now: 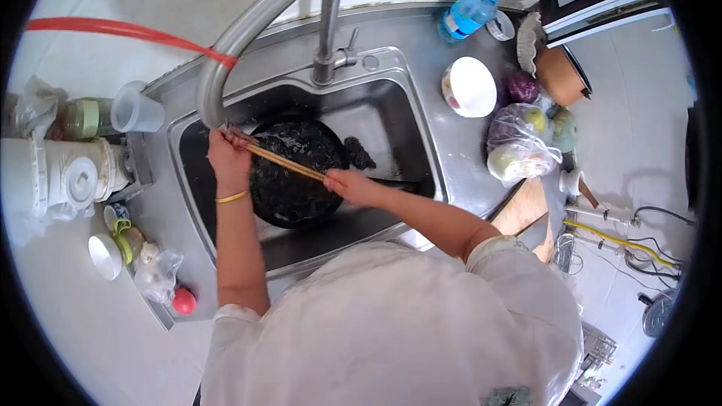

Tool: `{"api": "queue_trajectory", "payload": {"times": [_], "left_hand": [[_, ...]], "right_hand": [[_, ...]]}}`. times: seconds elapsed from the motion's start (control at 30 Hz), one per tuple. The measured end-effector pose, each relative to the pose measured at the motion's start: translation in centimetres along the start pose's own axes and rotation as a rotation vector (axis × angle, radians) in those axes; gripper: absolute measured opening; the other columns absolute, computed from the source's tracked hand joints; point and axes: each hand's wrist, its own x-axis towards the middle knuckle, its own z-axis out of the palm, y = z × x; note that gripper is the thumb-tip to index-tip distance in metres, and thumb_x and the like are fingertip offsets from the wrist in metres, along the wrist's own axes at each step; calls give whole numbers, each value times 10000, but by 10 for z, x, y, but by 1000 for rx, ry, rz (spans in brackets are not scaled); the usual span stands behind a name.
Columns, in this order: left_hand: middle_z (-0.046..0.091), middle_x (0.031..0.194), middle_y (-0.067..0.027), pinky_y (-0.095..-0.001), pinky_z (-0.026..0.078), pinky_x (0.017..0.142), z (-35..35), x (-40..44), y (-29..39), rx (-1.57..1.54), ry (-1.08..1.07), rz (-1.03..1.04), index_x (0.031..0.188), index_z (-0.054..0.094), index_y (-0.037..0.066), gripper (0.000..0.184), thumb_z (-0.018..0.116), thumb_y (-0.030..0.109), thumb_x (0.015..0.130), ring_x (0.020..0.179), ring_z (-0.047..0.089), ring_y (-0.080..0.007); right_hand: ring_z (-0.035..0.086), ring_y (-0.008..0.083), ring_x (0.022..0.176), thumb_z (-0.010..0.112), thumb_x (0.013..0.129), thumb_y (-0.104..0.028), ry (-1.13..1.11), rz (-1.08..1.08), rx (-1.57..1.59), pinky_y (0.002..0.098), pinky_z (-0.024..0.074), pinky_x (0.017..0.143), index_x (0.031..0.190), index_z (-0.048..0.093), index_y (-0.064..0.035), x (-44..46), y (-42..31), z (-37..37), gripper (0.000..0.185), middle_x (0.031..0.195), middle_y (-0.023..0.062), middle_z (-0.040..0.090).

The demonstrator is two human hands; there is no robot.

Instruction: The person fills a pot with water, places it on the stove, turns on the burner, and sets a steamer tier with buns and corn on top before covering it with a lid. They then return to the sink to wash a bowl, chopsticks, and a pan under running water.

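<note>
A pair of wooden chopsticks [284,162] runs slantwise over a round black pan [340,143] in the steel sink [417,105]. My left hand [228,156] is closed around their upper left end, just under the faucet's mouth. The lower right end is gripped by my right hand [352,186], fingers wrapped round it. Wet, dark, leafy-looking food [301,146] fills the pan; its kind I cannot make out. To the pan's right, a dark clump [359,154] of similar stuff lies on the sink floor. The pan's dark handle is partly hidden by my right arm.
A curved steel faucet [263,22], tied with red cord [120,26], arches over the sink. On the right counter stand a white bowl [469,87], a blue pump bottle [468,15] and bagged produce [523,143]. Tubs [80,180] and a red round item [183,301] are at left.
</note>
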Motion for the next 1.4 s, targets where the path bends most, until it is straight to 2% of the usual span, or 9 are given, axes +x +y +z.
{"api": "queue_trajectory", "payload": {"times": [0.23, 0.33, 0.43, 0.57, 0.8, 1.07, 1.2, 1.27, 1.4], "left_hand": [[354, 569, 5, -237, 272, 435, 39, -23, -39, 29, 56, 10, 740, 447, 102, 311, 373, 325, 943, 482, 318, -110], [426, 631, -25, -295, 383, 509, 30, -37, -70, 310, 88, 139, 808, 461, 81, 341, 398, 393, 929, 544, 412, -150], [574, 763, -102, -329, 501, 662, 26, -61, -90, 459, 6, -73, 941, 510, 8, 343, 385, 327, 936, 687, 583, -213], [618, 856, -53, -244, 463, 682, -8, -61, -99, 949, -293, -66, 929, 594, 10, 228, 548, 227, 881, 745, 577, -116], [600, 778, -26, -227, 444, 657, -78, -65, -133, 965, -69, -318, 887, 601, 8, 117, 586, 105, 824, 683, 544, -105], [620, 881, -52, -260, 477, 675, -102, -97, -153, 1030, -81, -702, 986, 575, 48, 213, 534, 221, 871, 769, 588, -130], [543, 1121, -104, -348, 451, 843, -80, -123, -199, 395, -63, -1183, 1135, 492, 38, 376, 567, 282, 860, 1012, 538, -198], [529, 1117, -73, -395, 418, 889, -59, -130, -243, 385, 185, -1189, 1115, 485, 66, 352, 579, 286, 856, 1029, 509, -200], [527, 1006, -38, -462, 410, 893, -68, -112, -305, 220, 230, -912, 1007, 504, 97, 209, 562, 245, 870, 950, 513, -206]], "right_hand": [[550, 381, 771, 457, 911, -279, 153, -16, 47, 410, 423, 642, 866, 480, -37, -8, -23, 9, 248, 770, 207, 556], [552, 384, 763, 462, 908, -265, 247, -25, 16, 411, 425, 627, 869, 489, -34, -1, -15, 19, 236, 773, 207, 561], [563, 385, 766, 471, 898, -235, 197, 90, 157, 427, 431, 624, 868, 509, -33, -12, -27, -1, 208, 793, 213, 574], [568, 407, 735, 422, 903, -275, 454, 245, -263, 467, 438, 633, 950, 532, -91, -45, -17, -68, 219, 765, 206, 589], [552, 383, 861, 421, 910, -196, 1306, 256, -757, 438, 440, 738, 1078, 521, -30, -134, 74, -193, 257, 919, 211, 569], [513, 392, 971, 444, 905, -227, 1115, 495, -914, 427, 423, 820, 1201, 469, -22, -139, 85, -213, 361, 1077, 225, 526], [518, 375, 971, 521, 851, -240, 1155, 317, -1206, 438, 424, 819, 1186, 495, -27, -129, 45, -195, 398, 1071, 227, 538], [518, 374, 979, 558, 829, -230, 1045, 38, -1100, 438, 420, 833, 1169, 509, -27, -118, 26, -180, 399, 1086, 223, 538], [575, 309, 899, 596, 802, -198, 582, 97, -499, 382, 465, 763, 1079, 555, -76, -78, 20, -103, 304, 999, 135, 581]]}}
